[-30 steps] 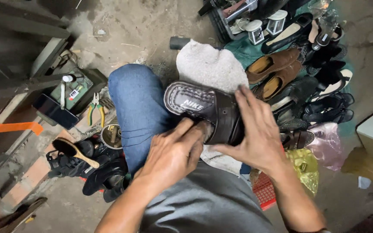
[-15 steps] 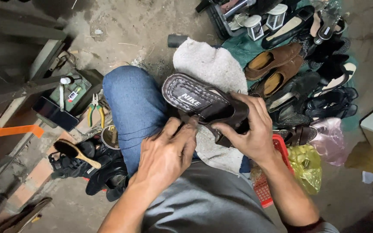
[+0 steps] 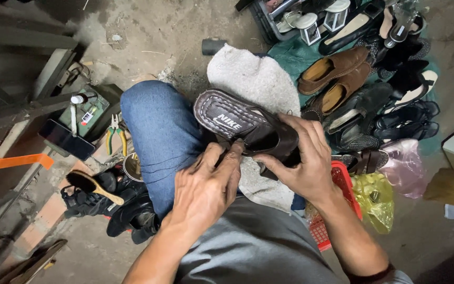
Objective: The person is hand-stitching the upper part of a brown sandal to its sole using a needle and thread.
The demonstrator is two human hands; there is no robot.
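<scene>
Sandal (image 3: 243,129) sits on the grey cloth over the lap. Right hand (image 3: 303,163) clamps its strap; left hand (image 3: 206,192) pinches the strap edge. Looks like mid-repair; next move needs firm, steady grip.

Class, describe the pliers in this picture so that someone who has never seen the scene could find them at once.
Start at the bent knee in blue jeans in the middle. Just to its left on the ground lies a green box, and the pliers rest at its right edge. Their yellow-and-green handles set them apart from the dark shoes and the wooden brush below.
</scene>
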